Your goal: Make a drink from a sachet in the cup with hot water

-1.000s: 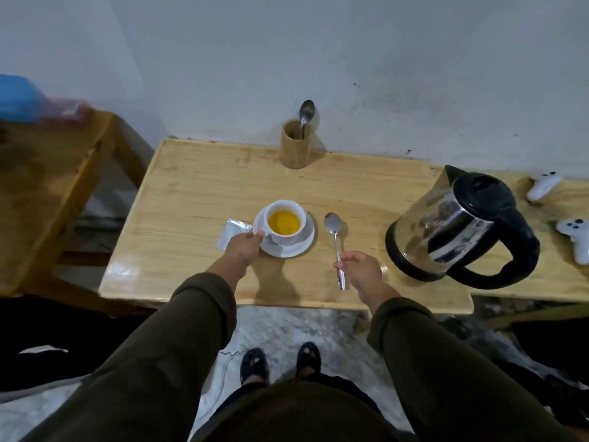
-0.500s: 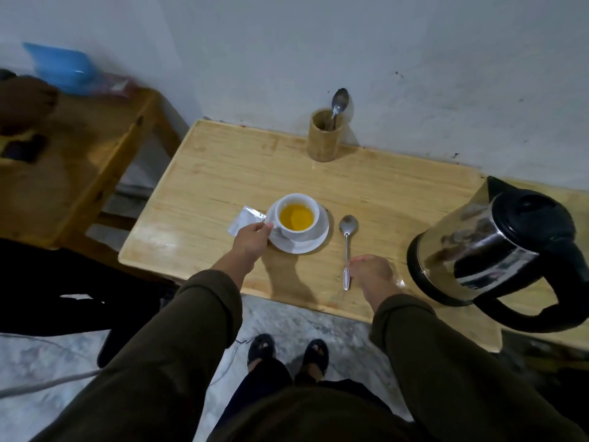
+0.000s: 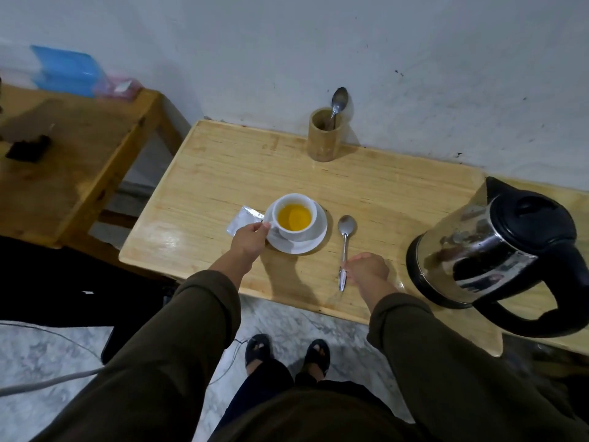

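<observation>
A white cup [image 3: 294, 208] with yellow drink in it stands on a white saucer [image 3: 306, 245] in the middle of the wooden table [image 3: 382, 189]. My left hand [image 3: 250, 239] pinches the cup's handle on its left side. A silvery sachet [image 3: 240, 220] lies flat just left of the saucer, partly behind my left hand. A metal spoon [image 3: 345, 242] lies on the table right of the saucer, bowl away from me. My right hand [image 3: 366, 269] rests by the spoon's handle end, fingers curled and touching it.
A steel kettle [image 3: 490, 250] with black lid and handle stands at the right. A wooden holder [image 3: 324, 135] with another spoon [image 3: 338, 100] is at the back by the wall. A second wooden table [image 3: 63, 154] with a blue box [image 3: 63, 70] is at the left.
The spoon went from held above the table to lying flat on it. My right hand has settled beside its handle. My left hand stays on the cup. The view shifted left.
</observation>
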The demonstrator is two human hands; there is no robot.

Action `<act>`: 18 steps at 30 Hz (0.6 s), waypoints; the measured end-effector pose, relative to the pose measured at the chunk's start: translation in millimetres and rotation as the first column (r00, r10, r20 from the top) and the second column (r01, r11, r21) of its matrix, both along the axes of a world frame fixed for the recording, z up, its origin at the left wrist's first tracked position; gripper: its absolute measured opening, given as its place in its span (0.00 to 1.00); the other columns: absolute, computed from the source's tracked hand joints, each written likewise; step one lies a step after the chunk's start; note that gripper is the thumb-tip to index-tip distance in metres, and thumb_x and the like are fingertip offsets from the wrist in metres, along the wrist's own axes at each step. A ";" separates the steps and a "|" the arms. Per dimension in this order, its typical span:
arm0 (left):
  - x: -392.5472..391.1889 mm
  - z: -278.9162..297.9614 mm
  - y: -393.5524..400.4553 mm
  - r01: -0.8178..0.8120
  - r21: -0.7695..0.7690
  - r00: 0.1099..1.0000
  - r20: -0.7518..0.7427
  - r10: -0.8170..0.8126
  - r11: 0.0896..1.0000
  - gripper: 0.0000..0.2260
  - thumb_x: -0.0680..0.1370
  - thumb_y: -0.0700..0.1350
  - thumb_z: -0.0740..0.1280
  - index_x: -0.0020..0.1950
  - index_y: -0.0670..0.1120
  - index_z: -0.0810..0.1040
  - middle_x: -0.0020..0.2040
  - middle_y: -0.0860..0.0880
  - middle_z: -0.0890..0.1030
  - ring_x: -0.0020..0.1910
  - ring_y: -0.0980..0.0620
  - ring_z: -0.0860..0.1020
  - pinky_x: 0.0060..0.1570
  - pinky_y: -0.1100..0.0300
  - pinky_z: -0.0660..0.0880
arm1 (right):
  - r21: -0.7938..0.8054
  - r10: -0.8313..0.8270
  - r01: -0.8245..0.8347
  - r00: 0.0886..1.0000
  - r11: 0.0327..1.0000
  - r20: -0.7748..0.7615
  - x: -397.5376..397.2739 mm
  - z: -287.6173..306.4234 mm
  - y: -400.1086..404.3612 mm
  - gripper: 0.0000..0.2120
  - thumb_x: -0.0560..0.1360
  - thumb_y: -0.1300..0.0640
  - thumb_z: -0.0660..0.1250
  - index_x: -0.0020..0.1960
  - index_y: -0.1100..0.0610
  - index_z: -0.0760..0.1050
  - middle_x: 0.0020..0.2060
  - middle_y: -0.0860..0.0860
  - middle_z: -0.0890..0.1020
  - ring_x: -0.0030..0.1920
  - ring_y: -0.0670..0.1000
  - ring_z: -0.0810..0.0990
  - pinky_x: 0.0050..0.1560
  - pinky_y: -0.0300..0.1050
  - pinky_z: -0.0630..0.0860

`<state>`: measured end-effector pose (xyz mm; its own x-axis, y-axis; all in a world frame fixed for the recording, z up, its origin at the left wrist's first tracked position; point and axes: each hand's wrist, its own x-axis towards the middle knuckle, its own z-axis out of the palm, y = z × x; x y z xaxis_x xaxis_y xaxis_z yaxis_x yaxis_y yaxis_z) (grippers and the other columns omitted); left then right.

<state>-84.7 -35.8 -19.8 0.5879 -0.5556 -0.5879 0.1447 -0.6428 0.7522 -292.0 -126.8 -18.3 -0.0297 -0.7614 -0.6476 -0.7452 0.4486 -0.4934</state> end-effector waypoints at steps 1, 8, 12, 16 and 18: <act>0.8 -0.3 0.3 0.001 0.004 1.000 -0.005 -0.001 1.000 0.23 0.79 0.52 0.60 0.69 0.41 0.74 0.66 0.39 0.77 0.66 0.38 0.74 0.64 0.45 0.72 | 0.004 0.014 -0.014 1.000 1.000 -0.001 -1.8 -0.4 -0.3 0.15 0.68 0.55 0.73 0.29 0.52 0.70 0.47 0.56 0.85 0.50 0.57 0.84 0.56 0.52 0.80; 4.7 0.2 3.5 0.043 -0.007 0.999 -0.011 -0.043 0.999 0.24 0.79 0.55 0.58 0.68 0.40 0.75 0.64 0.40 0.78 0.64 0.40 0.75 0.64 0.46 0.72 | -0.041 -0.043 0.041 0.998 0.998 -0.054 6.4 17.6 7.5 0.17 0.72 0.51 0.70 0.29 0.55 0.69 0.43 0.54 0.83 0.51 0.56 0.82 0.55 0.45 0.78; 10.0 0.0 8.0 0.100 0.005 0.995 -0.023 -0.100 0.995 0.27 0.80 0.58 0.54 0.66 0.40 0.76 0.64 0.37 0.78 0.65 0.38 0.75 0.64 0.46 0.71 | -0.167 -0.151 0.139 0.986 0.976 -0.063 6.5 27.7 20.6 0.04 0.72 0.57 0.67 0.45 0.57 0.78 0.51 0.55 0.83 0.55 0.57 0.79 0.51 0.44 0.75; 19.8 8.0 15.3 0.141 0.044 0.986 -0.100 -0.136 0.989 0.27 0.80 0.59 0.52 0.63 0.40 0.77 0.63 0.36 0.77 0.65 0.38 0.75 0.64 0.49 0.71 | -0.252 -0.203 0.192 0.979 0.948 -0.015 7.3 38.4 40.8 0.06 0.72 0.62 0.65 0.43 0.54 0.79 0.43 0.51 0.82 0.51 0.54 0.78 0.48 0.43 0.73; 25.6 10.0 28.5 0.195 0.032 0.972 -0.143 -0.189 0.980 0.21 0.80 0.58 0.53 0.49 0.44 0.78 0.53 0.39 0.78 0.54 0.42 0.76 0.57 0.52 0.70 | -0.252 -0.218 0.220 0.975 0.943 0.035 9.5 46.8 66.0 0.05 0.73 0.61 0.65 0.43 0.56 0.79 0.38 0.50 0.81 0.45 0.52 0.77 0.41 0.40 0.70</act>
